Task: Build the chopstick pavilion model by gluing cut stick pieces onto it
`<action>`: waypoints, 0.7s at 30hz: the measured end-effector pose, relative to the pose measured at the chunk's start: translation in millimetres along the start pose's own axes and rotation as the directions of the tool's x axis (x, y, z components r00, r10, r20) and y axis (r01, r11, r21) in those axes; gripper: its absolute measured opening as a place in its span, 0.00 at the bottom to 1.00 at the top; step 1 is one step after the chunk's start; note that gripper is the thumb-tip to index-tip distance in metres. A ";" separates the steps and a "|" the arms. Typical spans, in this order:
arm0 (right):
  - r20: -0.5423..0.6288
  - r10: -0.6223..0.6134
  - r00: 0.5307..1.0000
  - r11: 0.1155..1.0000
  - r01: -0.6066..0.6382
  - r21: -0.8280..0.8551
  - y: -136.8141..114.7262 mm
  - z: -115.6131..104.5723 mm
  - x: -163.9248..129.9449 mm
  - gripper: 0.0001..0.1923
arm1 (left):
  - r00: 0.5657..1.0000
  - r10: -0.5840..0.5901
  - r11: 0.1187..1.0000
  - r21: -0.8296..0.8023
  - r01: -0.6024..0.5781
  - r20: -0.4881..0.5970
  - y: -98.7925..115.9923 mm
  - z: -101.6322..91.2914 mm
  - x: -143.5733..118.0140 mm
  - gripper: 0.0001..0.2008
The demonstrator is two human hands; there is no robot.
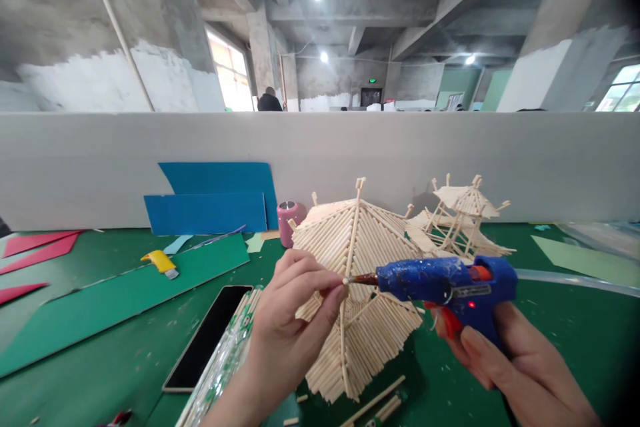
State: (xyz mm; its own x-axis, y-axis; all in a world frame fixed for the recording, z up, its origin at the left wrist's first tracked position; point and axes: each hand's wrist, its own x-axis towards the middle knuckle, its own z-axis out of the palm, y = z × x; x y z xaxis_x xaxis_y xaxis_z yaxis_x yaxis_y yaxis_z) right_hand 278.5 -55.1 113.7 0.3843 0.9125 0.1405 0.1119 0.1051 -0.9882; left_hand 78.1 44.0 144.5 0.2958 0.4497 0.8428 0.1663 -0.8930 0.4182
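My right hand [515, 353] grips a blue hot glue gun [430, 280] by its handle; a red light glows on its side and a clear glue stick [570, 278] runs out of the back. The nozzle points left and meets the fingertips of my left hand [300, 313]. Thumb and forefinger there are pinched on a small pale piece, mostly hidden, with a whitish tip at the nozzle. Behind and below both hands stands a model pavilion roof [330, 233] made of thin wooden sticks, with upturned ridge ends.
A smaller stick pavilion [467, 207] stands back right. Left lie a black phone [207, 340], bagged wooden sticks [225, 353], a yellow utility knife [160, 262] on green board [125, 297], and red sheets [37, 247]. A pink bottle [287, 223] and blue boards [205, 213] stand before the white partition [90, 167].
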 end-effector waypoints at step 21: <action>0.049 -0.057 0.997 0.998 0.056 0.033 -5.2 3.0 4.9 0.12 | 1.000 0.001 1.000 -0.009 -0.001 0.011 0.4 -0.2 0.6 0.10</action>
State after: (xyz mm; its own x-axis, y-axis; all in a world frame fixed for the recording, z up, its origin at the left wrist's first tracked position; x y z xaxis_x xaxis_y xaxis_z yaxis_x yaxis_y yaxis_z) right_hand 277.1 -50.0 119.3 0.3316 0.9233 0.1937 0.1023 0.1689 -0.9803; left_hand 78.2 43.9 145.2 0.3063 0.4487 0.8396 0.1576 -0.8937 0.4201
